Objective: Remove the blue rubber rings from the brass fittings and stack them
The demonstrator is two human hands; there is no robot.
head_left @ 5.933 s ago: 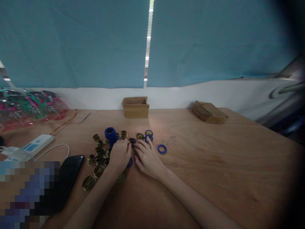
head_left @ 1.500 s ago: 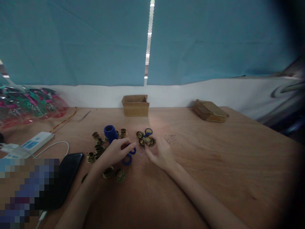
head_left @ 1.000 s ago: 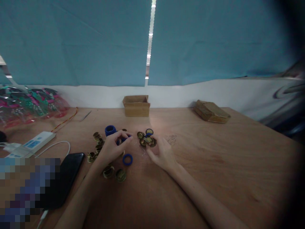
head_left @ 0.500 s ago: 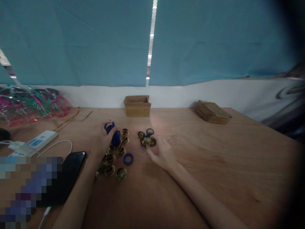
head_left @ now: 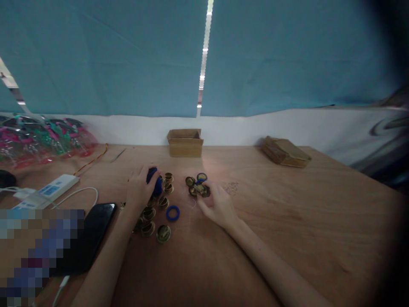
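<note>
My left hand (head_left: 139, 187) is closed around a bunch of dark blue rings (head_left: 157, 186), just behind the left group of brass pieces. Loose round brass-coloured pieces (head_left: 163, 233) with slotted tops lie in rough rows below and beside it. One blue ring (head_left: 173, 212) rests flat on the table, apart from both hands. Over a small cluster of brass pieces (head_left: 190, 181), some with blue rings, my right hand (head_left: 220, 207) has thumb and fingers closed on a brass piece (head_left: 203, 190). Its fingertips are partly hidden.
Behind the hands stands an open cardboard box (head_left: 185, 148); another cardboard box (head_left: 285, 152) lies to the right. Small thin bits (head_left: 230, 187) are scattered past my right hand. On the left are a black phone (head_left: 91, 238), a white power strip (head_left: 53, 190) and plastic-wrapped goods (head_left: 47, 143).
My left hand has turned over, its back now facing up, with the blue rings lower and more covered by the fingers. My right hand stays nearly in place at the cluster.
</note>
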